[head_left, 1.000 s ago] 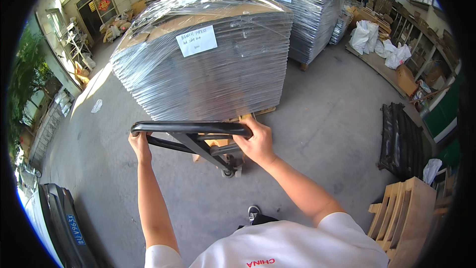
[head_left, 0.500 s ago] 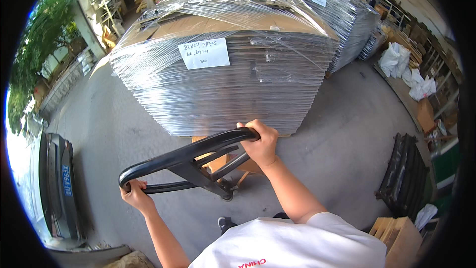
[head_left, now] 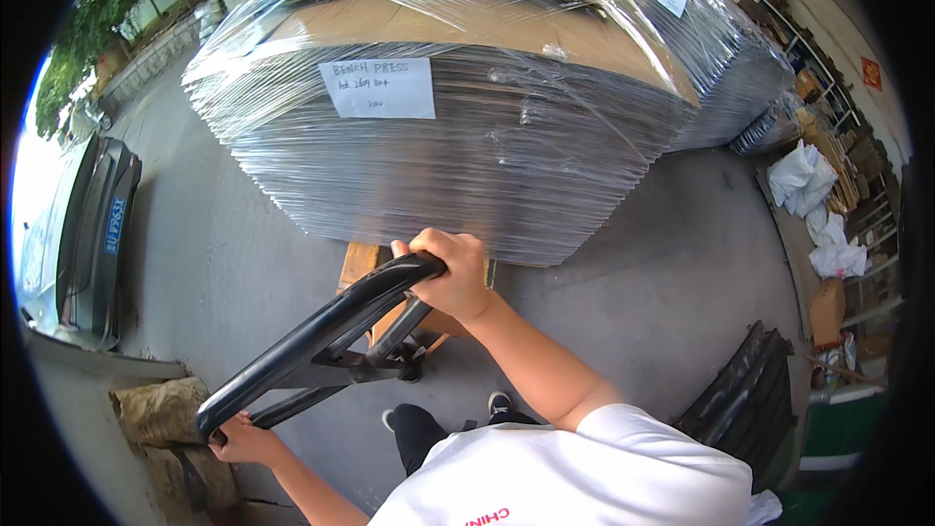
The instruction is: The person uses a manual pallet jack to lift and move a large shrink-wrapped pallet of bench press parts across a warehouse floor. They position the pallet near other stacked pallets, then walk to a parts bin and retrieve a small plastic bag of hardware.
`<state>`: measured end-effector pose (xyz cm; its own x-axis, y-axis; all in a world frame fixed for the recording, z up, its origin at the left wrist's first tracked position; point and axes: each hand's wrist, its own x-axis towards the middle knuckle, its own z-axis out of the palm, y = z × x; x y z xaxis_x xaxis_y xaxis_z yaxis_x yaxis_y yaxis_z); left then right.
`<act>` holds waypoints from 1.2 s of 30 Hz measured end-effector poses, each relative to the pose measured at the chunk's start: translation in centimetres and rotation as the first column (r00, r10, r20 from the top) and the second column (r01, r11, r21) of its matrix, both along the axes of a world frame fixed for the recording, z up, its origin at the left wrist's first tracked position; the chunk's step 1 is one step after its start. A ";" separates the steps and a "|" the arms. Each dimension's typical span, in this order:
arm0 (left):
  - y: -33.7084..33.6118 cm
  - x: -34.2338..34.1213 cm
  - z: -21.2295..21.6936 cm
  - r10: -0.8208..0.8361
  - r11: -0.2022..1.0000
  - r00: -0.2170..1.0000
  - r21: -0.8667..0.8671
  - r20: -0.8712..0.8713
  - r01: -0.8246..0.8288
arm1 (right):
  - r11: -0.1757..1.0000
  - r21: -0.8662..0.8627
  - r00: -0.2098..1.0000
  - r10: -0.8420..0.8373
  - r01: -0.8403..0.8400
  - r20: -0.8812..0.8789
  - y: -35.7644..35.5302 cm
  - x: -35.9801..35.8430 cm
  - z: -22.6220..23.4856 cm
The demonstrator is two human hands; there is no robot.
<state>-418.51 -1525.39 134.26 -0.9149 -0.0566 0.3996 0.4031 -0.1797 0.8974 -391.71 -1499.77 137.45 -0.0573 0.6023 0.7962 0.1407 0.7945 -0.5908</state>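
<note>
The pallet jack handle (head_left: 310, 343), a thick black tubular loop with bracing bars, slants across the front of me. My right hand (head_left: 454, 275) is wrapped round its upper right end. At the lower left corner, my left hand (head_left: 245, 441) grips the same loop. Its lower end runs down to a dark joint near the floor, partly hidden by the bars. Just beyond my right hand stands a large load (head_left: 429, 170) bound in clear stretch film, with brown cardboard on top and a white paper label (head_left: 380, 90) on its front. Wooden pallet parts (head_left: 358, 263) show beneath it.
A second wrapped stack (head_left: 701, 58) stands behind right. White bags (head_left: 804, 180) and shelving line the right side. Black bundled parts (head_left: 735, 385) lie at lower right. A dark vehicle (head_left: 102, 244) is at left; brown sacks (head_left: 166, 411) sit at lower left.
The handle has swung to a steeper slant, both hands moving left with it, the left one lower. The view has shifted; sacks appear at lower left, and the person behind the load is out of view.
</note>
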 end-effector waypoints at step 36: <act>63.9 61.9 -25.2 -0.404 0.851 0.913 0.342 -0.058 0.398 | 0.987 -0.159 0.991 -0.042 0.022 -0.126 68.8 51.6 -23.5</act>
